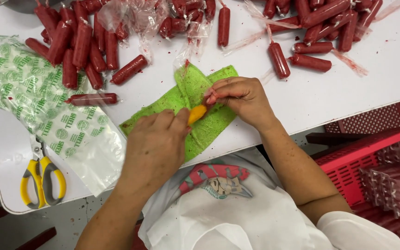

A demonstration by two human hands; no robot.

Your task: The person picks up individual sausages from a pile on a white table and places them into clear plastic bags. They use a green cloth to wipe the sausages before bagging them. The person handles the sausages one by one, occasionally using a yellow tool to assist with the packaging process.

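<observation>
A green cloth (195, 109), speckled with red, lies spread on the white bench (302, 92) at its near edge. Over the cloth's middle the left hand (156, 143) pinches a small orange piece (197, 114) between thumb and fingers, closed on it. Just beyond, over the cloth's right half, the right hand (241, 97) has its fingertips drawn together on something thin at the orange piece's far end; it may be a bit of clear wrapping, but the view is too blurred to be sure.

Behind the cloth, red sausage-shaped sticks (84, 46) in clear film lie heaped across the bench, with more sticks (320, 23) to the cloth's far right. Left of the cloth lies a clear bag printed in green (38, 97), one wrapped red stick (91, 99) resting on it. Further left and nearer than the cloth sit yellow-handled scissors (42, 178). Right of the cloth, below the bench edge, stands a red crate (348, 157) holding packed sticks.
</observation>
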